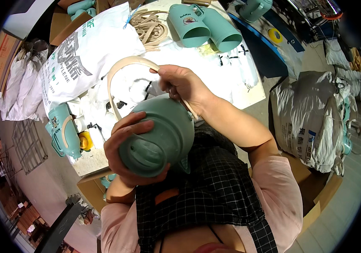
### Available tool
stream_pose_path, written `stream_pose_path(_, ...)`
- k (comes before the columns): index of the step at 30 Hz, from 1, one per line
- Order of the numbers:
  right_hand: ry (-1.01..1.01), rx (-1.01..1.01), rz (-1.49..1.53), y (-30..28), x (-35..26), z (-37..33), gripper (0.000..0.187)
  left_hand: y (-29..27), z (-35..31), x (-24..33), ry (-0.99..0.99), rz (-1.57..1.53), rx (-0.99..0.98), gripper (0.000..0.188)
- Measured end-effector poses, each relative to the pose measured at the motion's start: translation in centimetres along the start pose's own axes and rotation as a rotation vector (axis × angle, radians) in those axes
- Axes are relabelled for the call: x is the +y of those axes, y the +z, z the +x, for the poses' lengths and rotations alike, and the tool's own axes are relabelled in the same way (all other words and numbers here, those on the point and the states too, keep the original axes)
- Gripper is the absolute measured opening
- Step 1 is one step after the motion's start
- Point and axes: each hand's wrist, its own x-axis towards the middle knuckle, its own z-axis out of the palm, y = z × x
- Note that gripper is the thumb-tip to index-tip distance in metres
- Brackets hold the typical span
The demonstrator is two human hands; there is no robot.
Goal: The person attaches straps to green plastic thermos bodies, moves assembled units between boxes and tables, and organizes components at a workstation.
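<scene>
A green plastic jug [173, 120] is tilted in front of my chest, its round end with a recess turned up towards me. My left hand [116, 147] is wrapped round that end, with the fingers over the top and the thumb below. A beige curved strap handle [119, 67] arches over the jug's far side. My right hand [182, 84] pinches this strap, and one end of it shows below the palm beside the jug. Whether the strap is fixed to the jug cannot be seen.
On the white table lie a large white printed sack [89, 52], a pile of beige straps [149, 29], two green jug bodies [193, 31], another green jug [64, 130] and a yellow tape roll [86, 140]. Right of the table stands a bulging sack [305, 114]; cardboard boxes [89, 187] sit below.
</scene>
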Motion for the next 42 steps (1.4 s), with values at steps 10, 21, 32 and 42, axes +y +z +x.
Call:
stream_pose_path(10, -0.701, -0.125, -0.568, 2.9, -1.2, -2.4, 0.04, 1.9, -0.8, 0.3, 0.027, -0.081, 0.084, 0.089)
stream_pose_path(21, 0.132, 0.538, -0.756, -22.3, 12.0, 2.6, 0.054, -6.1, -12.0, 1.4, -0.396, 0.611, 0.44, 0.073)
stream_pose_path(32, -0.213, 0.602, -0.026, -26.6, 2.6, 19.9, 0.069, -9.5, -25.4, -3.8, -1.123, 1.303, 0.304, 0.083)
stream_pose_path(42, -0.56, 0.509, 0.191, -24.8, -6.7, 28.6, 0.008, 4.9, -2.9, -14.8, -0.708, 0.393, -0.124, 0.066)
